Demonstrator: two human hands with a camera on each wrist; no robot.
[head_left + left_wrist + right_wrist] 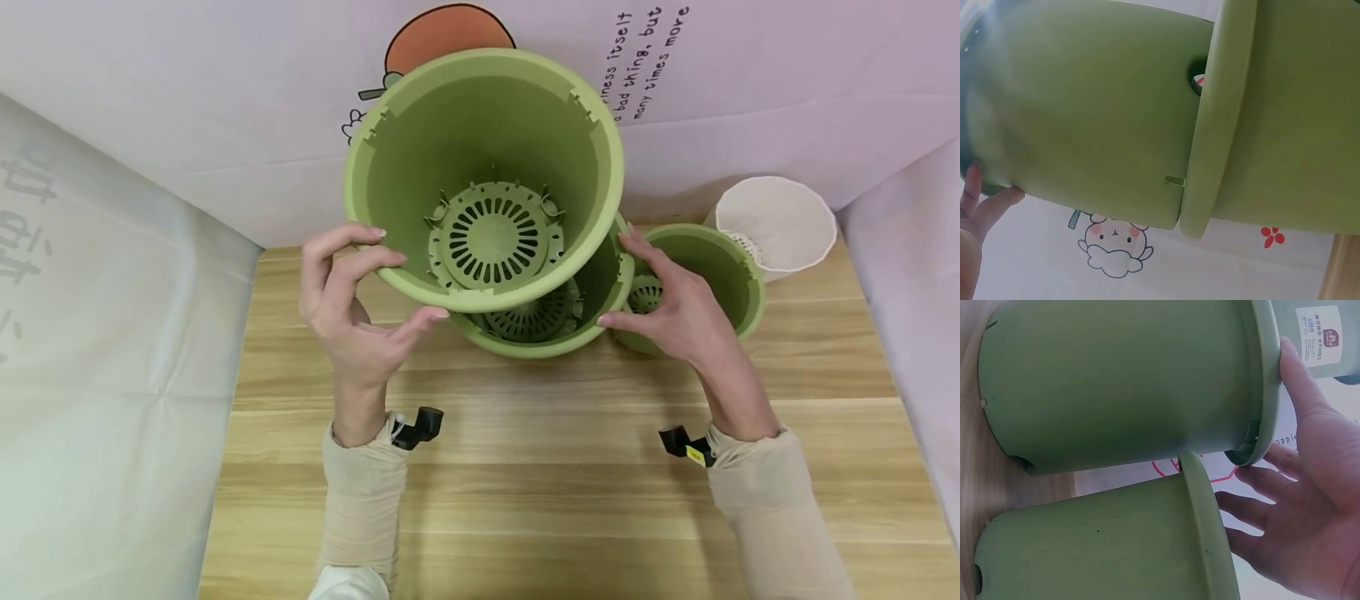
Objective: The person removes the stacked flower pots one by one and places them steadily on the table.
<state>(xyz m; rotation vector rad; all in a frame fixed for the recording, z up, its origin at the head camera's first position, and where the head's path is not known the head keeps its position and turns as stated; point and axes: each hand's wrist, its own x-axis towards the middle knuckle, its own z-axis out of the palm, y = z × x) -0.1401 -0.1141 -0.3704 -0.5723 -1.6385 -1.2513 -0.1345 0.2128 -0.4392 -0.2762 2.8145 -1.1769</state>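
My left hand (358, 308) grips the left rim of a green plastic flowerpot (487, 83), fingers over the edge and thumb at its near side. Raised and open side up, this pot has a slotted round disc in its bottom. Directly beneath stands a second green flowerpot (540, 346), partly hidden by the raised one. In the left wrist view, the raised pot's base meets the lower pot's rim (1219, 125). My right hand (675, 308) holds the lower pot's right rim between thumb and fingers. A white label (1320, 337) shows on the raised pot in the right wrist view.
A third, smaller-looking green flowerpot (738, 242) stands just right of the lower pot, partly behind my right hand. Beyond it is a white pot (780, 221) with a perforated bottom. All stand on a wooden tabletop (555, 483) near a printed cloth backdrop (262, 108).
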